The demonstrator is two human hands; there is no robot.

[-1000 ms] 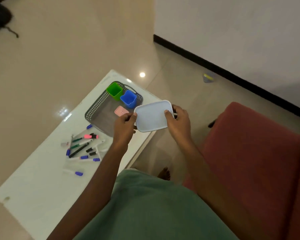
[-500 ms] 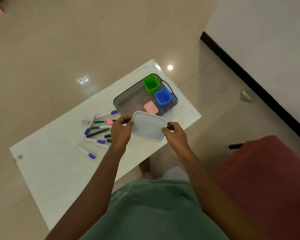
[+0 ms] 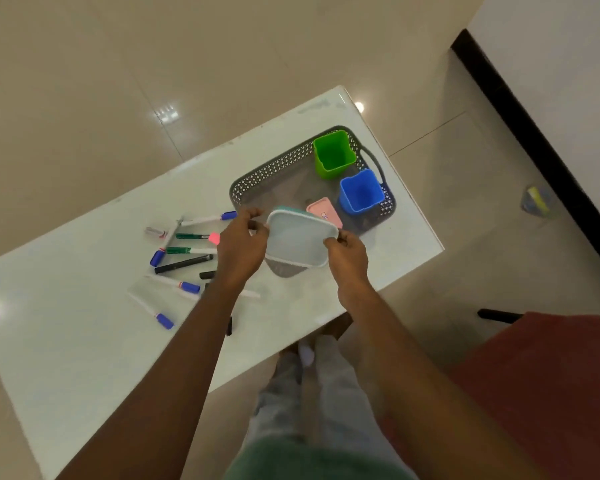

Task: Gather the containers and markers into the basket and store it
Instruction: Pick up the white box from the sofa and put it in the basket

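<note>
A white-lidded rectangular container is held over the near corner of the grey perforated basket. My left hand grips its left edge and my right hand pinches its right corner. Inside the basket stand a green cup and a blue cup, with a small pink box beside them, partly hidden by the container. Several markers with blue, green, black and pink caps lie scattered on the white table, left of my left hand.
The basket sits near the table's right end and has a handle on its far side. A red chair stands at the lower right. A small object lies on the tiled floor by the black skirting.
Both hands have carried the white container from beside the table's edge to over the basket's near corner. The view has swung so the table now sits more central.
</note>
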